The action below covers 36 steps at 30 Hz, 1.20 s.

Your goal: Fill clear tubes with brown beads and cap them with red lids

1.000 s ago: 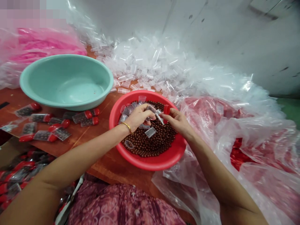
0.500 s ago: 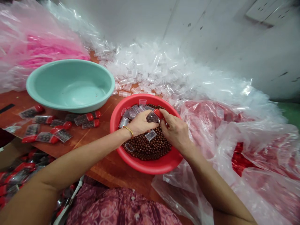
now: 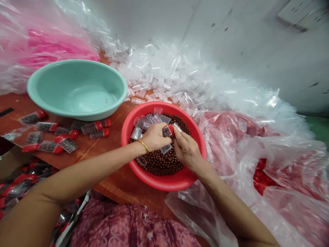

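Left hand (image 3: pixel 155 137) holding tube (image 3: pixel 167 131), red basin (image 3: pixel 168 183), beads (image 3: pixel 162 164)

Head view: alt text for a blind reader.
Two bare hands close together over a round red plastic basin of glossy brown beads, the left one holding a red-capped clear plastic container. A turquoise plastic basin sits farther left.

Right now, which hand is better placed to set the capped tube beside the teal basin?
Probably the left hand: it holds the capped tube and is nearer the teal basin.
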Tool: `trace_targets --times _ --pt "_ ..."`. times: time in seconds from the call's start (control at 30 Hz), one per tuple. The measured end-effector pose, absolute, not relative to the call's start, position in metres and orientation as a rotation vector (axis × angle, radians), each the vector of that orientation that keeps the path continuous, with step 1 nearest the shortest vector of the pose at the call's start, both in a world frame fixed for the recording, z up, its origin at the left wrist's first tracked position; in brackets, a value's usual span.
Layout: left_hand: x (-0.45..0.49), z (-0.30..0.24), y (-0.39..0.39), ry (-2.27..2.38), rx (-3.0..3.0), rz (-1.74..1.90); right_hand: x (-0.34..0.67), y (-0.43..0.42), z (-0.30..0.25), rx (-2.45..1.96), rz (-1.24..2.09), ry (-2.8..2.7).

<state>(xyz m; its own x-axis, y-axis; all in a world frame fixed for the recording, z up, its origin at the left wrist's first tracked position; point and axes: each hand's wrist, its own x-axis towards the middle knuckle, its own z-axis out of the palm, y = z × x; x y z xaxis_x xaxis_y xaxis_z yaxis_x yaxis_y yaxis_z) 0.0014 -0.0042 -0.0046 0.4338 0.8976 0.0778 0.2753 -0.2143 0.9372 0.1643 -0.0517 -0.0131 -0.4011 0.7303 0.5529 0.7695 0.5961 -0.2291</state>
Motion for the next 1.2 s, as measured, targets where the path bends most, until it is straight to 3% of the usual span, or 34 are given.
trace_targets --times 0.23,0.43,0.57,0.83,1.0,1.1,1.2 --pt "0.004 0.004 -0.009 0.842 1.903 0.656 0.164 -0.055 0.026 -1.347 0.168 -1.909" --pt "0.004 0.007 -0.015 0.805 2.186 0.411 0.141 -0.027 0.007 -1.323 0.867 -1.324" --pt "0.005 0.007 -0.019 0.802 2.26 0.321 0.132 -0.02 -0.004 -1.374 1.071 -1.276" --pt "0.006 0.001 -0.022 0.876 2.41 0.257 0.128 -0.024 -0.009 -1.42 0.946 -1.293" --pt "-0.004 0.021 -0.02 0.92 2.424 0.474 0.142 -0.011 0.003 -1.346 1.016 -1.266" --pt "-0.046 0.04 -0.029 1.097 2.32 0.631 0.162 -0.011 0.005 -1.516 0.886 -1.516" --pt "-0.123 0.043 -0.049 1.441 2.258 0.572 0.179 -0.02 0.003 -1.772 0.549 -2.082"
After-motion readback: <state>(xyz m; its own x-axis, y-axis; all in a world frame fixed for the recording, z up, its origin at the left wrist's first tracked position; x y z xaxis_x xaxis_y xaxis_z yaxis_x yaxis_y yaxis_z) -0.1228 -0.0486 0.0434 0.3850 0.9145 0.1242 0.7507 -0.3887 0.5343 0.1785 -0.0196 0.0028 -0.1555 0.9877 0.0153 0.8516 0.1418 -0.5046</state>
